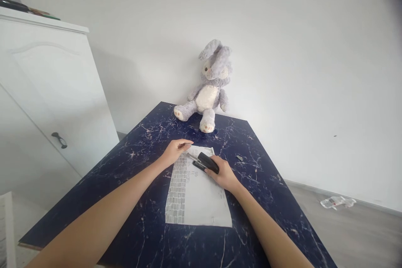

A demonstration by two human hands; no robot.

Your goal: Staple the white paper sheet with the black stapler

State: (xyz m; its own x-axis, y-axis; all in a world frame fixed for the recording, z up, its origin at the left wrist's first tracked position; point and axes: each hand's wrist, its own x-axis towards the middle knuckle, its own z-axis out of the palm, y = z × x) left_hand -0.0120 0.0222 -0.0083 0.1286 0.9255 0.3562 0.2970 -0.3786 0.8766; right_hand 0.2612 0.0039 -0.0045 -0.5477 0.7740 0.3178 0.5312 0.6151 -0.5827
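A blue marbled table [141, 217] spans the lower centre; printed paper [201, 203] is laid mid-frame. Work seems unfinished: over the paper's upper half, an opened black stapler [209, 162] is gripped by the right hand [224, 173], stretched from lower right. The left hand [175, 151] is curled at the paper's top-left corner; its hold cannot be told.

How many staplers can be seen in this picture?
1: the black stapler, in the right hand, over the printed paper. No other is visible.
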